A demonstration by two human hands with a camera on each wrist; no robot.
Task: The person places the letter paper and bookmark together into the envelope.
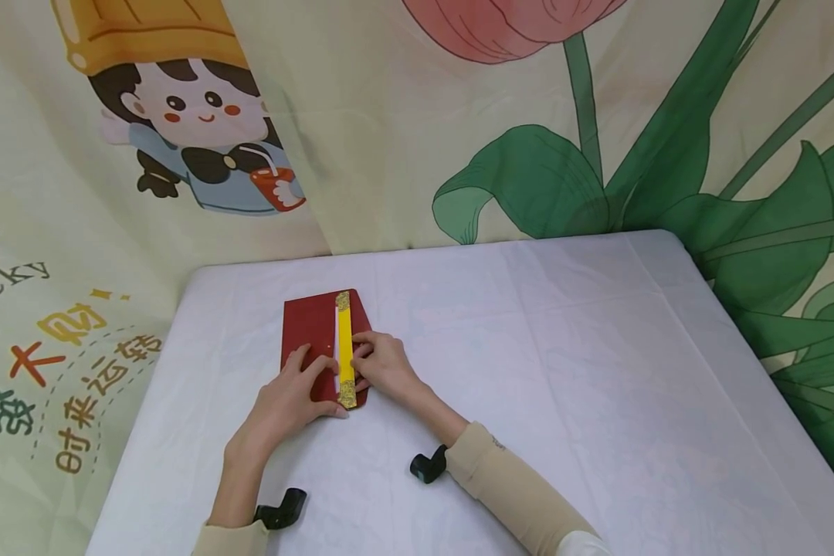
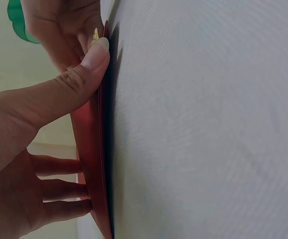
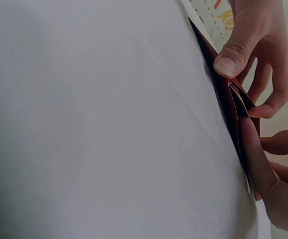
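A red paper envelope (image 1: 313,316) lies on the white-covered table. A yellow strip (image 1: 345,332) with gold-patterned ends runs along its right part, with a thin white edge on its left. My left hand (image 1: 285,394) rests on the envelope with fingers spread, its thumb (image 2: 86,69) pressing at the near edge and its fingers touching the upper face. From the right, my right hand (image 1: 385,367) pinches the envelope's right side beside the strip. In the right wrist view, the right thumb (image 3: 253,149) lies inside the envelope's gaping fold.
The white tablecloth (image 1: 528,371) spreads around the envelope. Behind the table hangs a printed curtain (image 1: 361,123) with a cartoon figure and large plants. Black wrist cameras (image 1: 427,465) sit near both beige cuffs (image 1: 476,452).
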